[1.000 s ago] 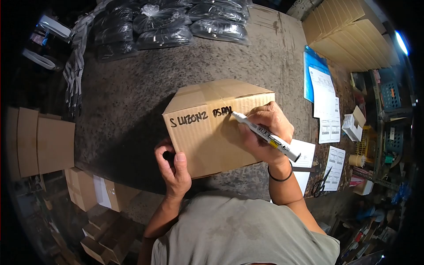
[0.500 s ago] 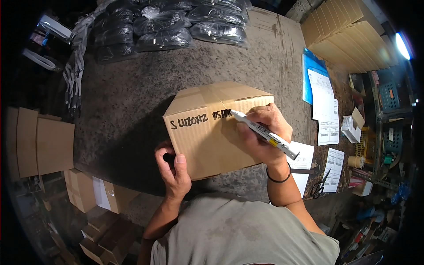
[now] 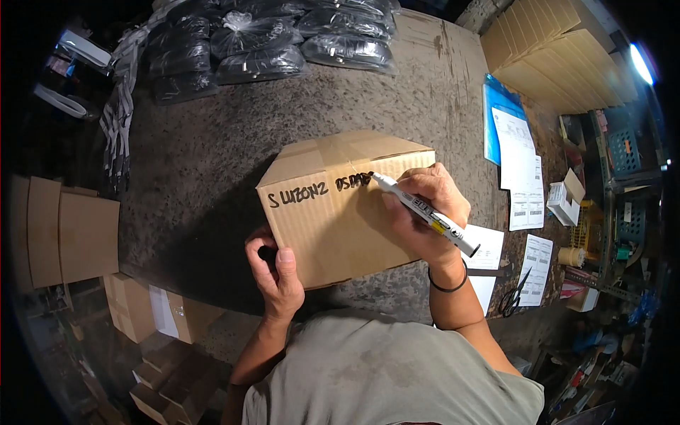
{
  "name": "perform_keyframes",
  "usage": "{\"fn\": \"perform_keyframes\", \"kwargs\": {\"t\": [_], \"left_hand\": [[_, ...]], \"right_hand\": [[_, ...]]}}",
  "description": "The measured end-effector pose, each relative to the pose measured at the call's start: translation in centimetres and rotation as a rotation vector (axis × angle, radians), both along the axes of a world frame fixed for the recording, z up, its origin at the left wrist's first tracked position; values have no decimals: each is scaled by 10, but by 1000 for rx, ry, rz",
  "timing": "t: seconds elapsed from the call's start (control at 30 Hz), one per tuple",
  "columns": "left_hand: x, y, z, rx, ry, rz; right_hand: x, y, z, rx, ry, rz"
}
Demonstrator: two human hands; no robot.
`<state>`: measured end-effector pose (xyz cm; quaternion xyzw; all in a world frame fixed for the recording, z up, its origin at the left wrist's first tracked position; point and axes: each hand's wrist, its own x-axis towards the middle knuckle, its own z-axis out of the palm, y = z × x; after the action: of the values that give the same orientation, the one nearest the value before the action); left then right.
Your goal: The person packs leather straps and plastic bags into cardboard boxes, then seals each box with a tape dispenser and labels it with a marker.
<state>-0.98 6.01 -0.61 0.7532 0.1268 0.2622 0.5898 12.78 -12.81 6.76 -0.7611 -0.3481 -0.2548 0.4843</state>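
Observation:
A taped cardboard box (image 3: 333,234) sits on the dark, stained table (image 3: 418,92), tilted towards me. Black handwriting runs along the upper part of its near side, reading roughly "S LUZON2" and then letters starting "DS". My right hand (image 3: 432,212) is closed round a white marker (image 3: 425,212) whose tip meets the box at the end of the lettering. At the box's lower left corner, my left hand (image 3: 278,278) grips the edge, thumb on the near face and fingers round the side.
Black items in clear plastic bags (image 3: 262,64) are piled at the back. On the right lie printed papers (image 3: 511,142), a blue folder (image 3: 491,120), scissors (image 3: 517,294) and a small white box (image 3: 564,202). Flattened cartons (image 3: 559,60) stand back right; more boxes (image 3: 88,234) are at left.
The marker has added a little more lettering towards the right. The box has shifted slightly left in view, with my left hand still on its corner.

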Motion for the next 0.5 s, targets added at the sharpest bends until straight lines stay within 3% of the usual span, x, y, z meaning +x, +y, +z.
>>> {"fn": "perform_keyframes", "kwargs": {"t": [0.5], "left_hand": [[-2,1,-5,10,-6,-11]], "right_hand": [[1,-3,-8,58,-9,-5]]}}
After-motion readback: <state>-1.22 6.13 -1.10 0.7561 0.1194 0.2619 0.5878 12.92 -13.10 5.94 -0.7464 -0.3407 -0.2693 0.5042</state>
